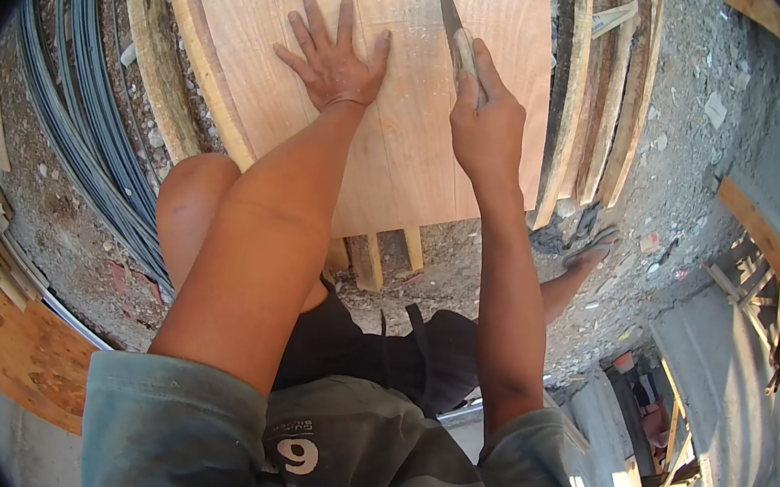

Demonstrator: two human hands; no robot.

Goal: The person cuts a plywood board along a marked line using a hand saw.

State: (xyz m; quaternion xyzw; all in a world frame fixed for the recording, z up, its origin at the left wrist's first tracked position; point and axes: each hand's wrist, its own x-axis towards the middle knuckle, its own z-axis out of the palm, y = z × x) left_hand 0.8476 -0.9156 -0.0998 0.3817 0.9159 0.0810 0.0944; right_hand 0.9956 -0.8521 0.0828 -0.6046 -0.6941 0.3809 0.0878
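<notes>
A plywood sheet [398,172] with pale, grained wood lies in front of me on rough timbers. My left hand [338,69] presses flat on it, palm down with the fingers spread. Wrapped round the handle of a handsaw [449,15] is my right hand [485,125], its index finger stretched along the grip. The saw's narrow blade points away from me over the plywood and runs out of view at the top. A thin line runs along the sheet near the blade. Whether the teeth sit in a cut, I cannot tell.
Long timber planks [608,105] flank the sheet on the right, and a rough beam [158,44] on the left. Bundled steel bars [88,103] curve along the far left. Rubble ground [678,161] surrounds everything; a concrete slab [715,348] stands lower right. My knee [193,183] is near the sheet.
</notes>
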